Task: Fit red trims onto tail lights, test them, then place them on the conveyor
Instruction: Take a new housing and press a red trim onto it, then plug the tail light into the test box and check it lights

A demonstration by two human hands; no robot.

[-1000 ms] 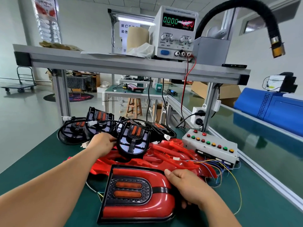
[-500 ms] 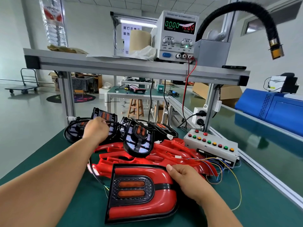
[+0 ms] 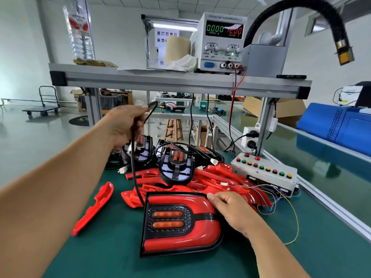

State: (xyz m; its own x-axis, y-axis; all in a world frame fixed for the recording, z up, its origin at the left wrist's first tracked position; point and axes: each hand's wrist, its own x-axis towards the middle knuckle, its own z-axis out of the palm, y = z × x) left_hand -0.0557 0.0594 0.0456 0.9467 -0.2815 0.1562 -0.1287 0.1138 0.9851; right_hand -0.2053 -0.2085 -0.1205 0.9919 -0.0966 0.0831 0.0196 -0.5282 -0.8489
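A tail light (image 3: 180, 223) with a red trim fitted lies face up on the green bench in front of me. My right hand (image 3: 232, 211) rests on its right edge, fingers curled over the rim. My left hand (image 3: 124, 125) is raised above the bench and grips the light's black cable (image 3: 134, 173), which runs down to the light's left side. Behind lie several loose red trims (image 3: 218, 177) and several bare black tail lights (image 3: 176, 165). One red trim (image 3: 94, 209) lies apart on the left.
A grey test box (image 3: 265, 171) with coloured buttons and loose wires sits at the right. The conveyor (image 3: 321, 167) runs along the right side. Above, a shelf (image 3: 180, 81) carries a power supply (image 3: 220, 41). A black hose (image 3: 329, 23) hangs top right.
My left hand has left the pile of black lights and risen, pulling the black cable up. The red trim on the left is now uncovered. My right hand stays on the light.
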